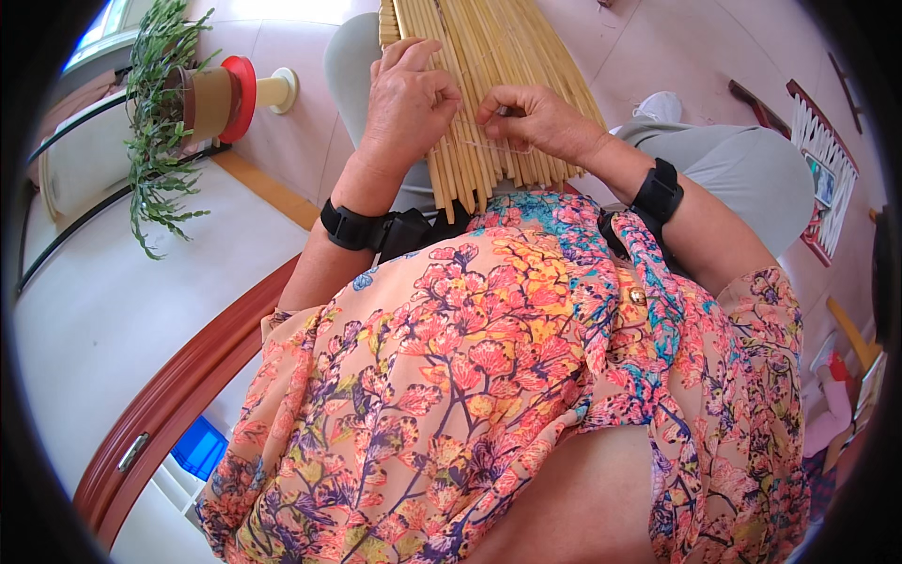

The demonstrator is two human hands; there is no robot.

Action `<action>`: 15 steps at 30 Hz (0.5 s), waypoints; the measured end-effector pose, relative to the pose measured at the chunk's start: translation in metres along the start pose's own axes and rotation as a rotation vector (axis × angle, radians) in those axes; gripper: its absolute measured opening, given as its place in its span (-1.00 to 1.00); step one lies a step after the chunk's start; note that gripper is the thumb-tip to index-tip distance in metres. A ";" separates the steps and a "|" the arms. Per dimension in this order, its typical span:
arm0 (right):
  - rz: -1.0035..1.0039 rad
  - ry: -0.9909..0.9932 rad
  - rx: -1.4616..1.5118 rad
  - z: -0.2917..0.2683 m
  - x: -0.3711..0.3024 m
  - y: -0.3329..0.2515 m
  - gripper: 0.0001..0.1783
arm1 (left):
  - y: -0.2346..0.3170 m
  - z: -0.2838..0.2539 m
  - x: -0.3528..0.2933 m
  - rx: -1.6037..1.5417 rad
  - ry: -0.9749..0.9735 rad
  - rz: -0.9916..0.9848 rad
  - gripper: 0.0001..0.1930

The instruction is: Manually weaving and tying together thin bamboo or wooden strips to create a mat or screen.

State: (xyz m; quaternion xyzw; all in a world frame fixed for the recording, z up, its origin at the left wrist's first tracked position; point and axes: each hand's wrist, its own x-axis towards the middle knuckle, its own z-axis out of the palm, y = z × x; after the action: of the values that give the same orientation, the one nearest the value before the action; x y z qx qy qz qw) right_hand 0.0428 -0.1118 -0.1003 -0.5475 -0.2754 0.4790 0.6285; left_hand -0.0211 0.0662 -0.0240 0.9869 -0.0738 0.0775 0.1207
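Observation:
A mat of long pale-yellow stalks (507,56) lies across my lap, its stalks side by side and their near ends uneven. Thin pale thread (503,146) crosses the stalks near those ends. My left hand (412,99) rests over the mat's left edge with its fingers curled closed; what they hold, if anything, is hidden. Over the middle of the mat, my right hand (537,117) has thumb and forefinger pinched together. Whatever is in that pinch is too small to make out. Each forearm wears a black strap.
To the left, a trailing green plant (160,122) grows in a brown pot (209,103) beside a red disc and a pale stand. A red-brown wooden frame (178,399) curves along my left. At right, a phone (819,179) lies on a folding stool (832,164) with white cords.

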 end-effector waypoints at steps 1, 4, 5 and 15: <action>-0.024 0.016 -0.053 0.001 0.000 -0.002 -0.87 | -0.001 0.000 0.000 0.016 0.000 0.014 -0.86; -0.070 0.054 -0.142 0.002 0.000 -0.004 -0.86 | -0.009 0.000 0.000 -0.257 0.261 -0.066 -0.69; -0.091 0.076 -0.179 0.002 0.000 -0.004 -0.86 | -0.011 -0.001 -0.001 -0.258 0.260 -0.065 -0.69; 0.153 0.119 -0.079 -0.027 -0.013 -0.023 -0.84 | -0.021 -0.037 0.019 -0.903 0.211 -0.716 -0.26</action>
State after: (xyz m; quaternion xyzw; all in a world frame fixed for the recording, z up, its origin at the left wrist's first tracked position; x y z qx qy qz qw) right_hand 0.0680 -0.1336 -0.0824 -0.6186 -0.2136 0.4811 0.5833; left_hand -0.0043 0.0935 0.0093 0.7881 0.2511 0.0907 0.5546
